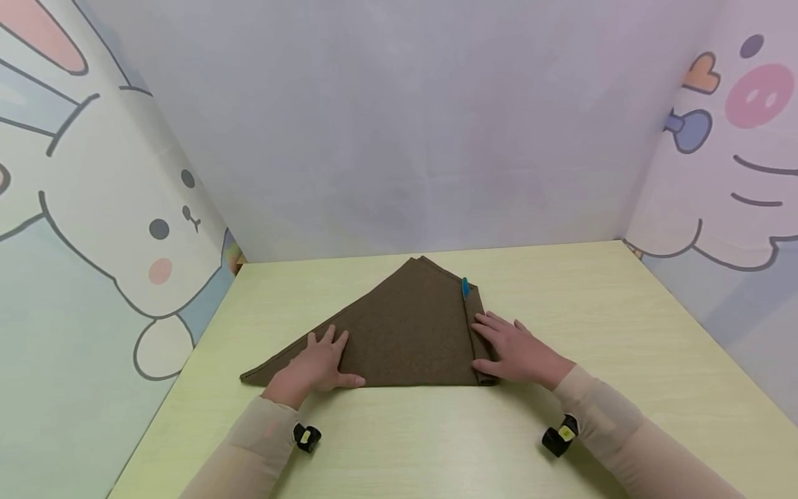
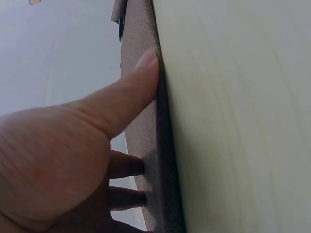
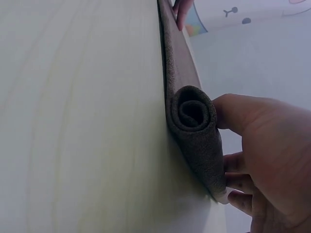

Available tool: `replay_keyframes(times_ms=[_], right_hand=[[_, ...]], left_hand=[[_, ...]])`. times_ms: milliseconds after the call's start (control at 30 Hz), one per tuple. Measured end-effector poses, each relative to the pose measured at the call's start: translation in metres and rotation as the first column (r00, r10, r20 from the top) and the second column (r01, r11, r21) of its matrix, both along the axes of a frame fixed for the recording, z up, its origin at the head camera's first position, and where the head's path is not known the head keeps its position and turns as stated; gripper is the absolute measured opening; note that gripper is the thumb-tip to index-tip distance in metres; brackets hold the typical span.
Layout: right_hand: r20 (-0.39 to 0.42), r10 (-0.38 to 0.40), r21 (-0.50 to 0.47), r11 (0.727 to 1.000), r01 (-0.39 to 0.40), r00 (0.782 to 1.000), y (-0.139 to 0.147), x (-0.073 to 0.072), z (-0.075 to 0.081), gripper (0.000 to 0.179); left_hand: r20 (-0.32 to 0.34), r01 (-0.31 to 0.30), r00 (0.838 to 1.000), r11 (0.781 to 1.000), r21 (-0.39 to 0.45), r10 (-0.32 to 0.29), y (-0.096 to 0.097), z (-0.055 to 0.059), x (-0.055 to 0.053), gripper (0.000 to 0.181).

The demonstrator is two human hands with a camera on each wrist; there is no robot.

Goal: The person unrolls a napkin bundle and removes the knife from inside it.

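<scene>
A brown towel (image 1: 408, 333) lies on the table, folded into a roughly triangular shape with its right end rolled up. In the right wrist view the rolled end (image 3: 194, 109) shows its spiral. My left hand (image 1: 314, 364) rests spread on the towel's left part, its thumb along the near edge. The right hand (image 1: 517, 350) lies against the roll, thumb and fingertips touching it; the thumb (image 3: 231, 111) is beside the spiral end. A small blue piece (image 1: 465, 287) sticks up at the roll's far end; its kind is unclear.
The pale wooden table (image 1: 424, 443) extends around the towel on all sides. Behind it stands a plain light wall (image 1: 424, 138). Cartoon-printed panels flank it, with a rabbit (image 1: 125, 229) on the left and a pink-snouted figure (image 1: 757, 97) on the right.
</scene>
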State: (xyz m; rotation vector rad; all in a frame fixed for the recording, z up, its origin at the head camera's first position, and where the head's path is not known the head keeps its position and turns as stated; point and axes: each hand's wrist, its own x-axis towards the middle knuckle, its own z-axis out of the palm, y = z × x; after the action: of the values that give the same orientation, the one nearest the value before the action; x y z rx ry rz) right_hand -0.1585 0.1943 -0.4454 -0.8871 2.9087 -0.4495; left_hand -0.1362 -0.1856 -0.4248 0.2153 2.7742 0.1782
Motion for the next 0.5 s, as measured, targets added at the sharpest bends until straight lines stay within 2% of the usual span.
replay_keyframes(times_ms=[167,300,433,500], right_hand=[[0.004,0.007,0.000,1.000,-0.007,1.000,0.001,0.000,0.000,0.074],[0.004,0.025,-0.012,1.000,-0.025,1.000,0.000,0.001,0.002,0.074],[-0.002,0.038,-0.022,0.999,-0.038,0.999,-0.006,0.002,0.003,0.074],[-0.006,0.044,-0.019,0.999,-0.044,0.999,-0.011,0.002,0.003,0.074]], left_hand=[[0.005,0.006,1.000,1.000,0.008,-0.006,0.000,0.002,0.000,0.103],[0.014,0.007,1.000,1.000,-0.019,-0.007,0.002,0.006,-0.001,0.104],[-0.004,0.052,0.999,0.996,-0.069,-0.053,0.017,0.007,-0.007,0.102],[-0.027,0.098,0.995,0.992,-0.076,-0.101,0.029,0.006,-0.010,0.100]])
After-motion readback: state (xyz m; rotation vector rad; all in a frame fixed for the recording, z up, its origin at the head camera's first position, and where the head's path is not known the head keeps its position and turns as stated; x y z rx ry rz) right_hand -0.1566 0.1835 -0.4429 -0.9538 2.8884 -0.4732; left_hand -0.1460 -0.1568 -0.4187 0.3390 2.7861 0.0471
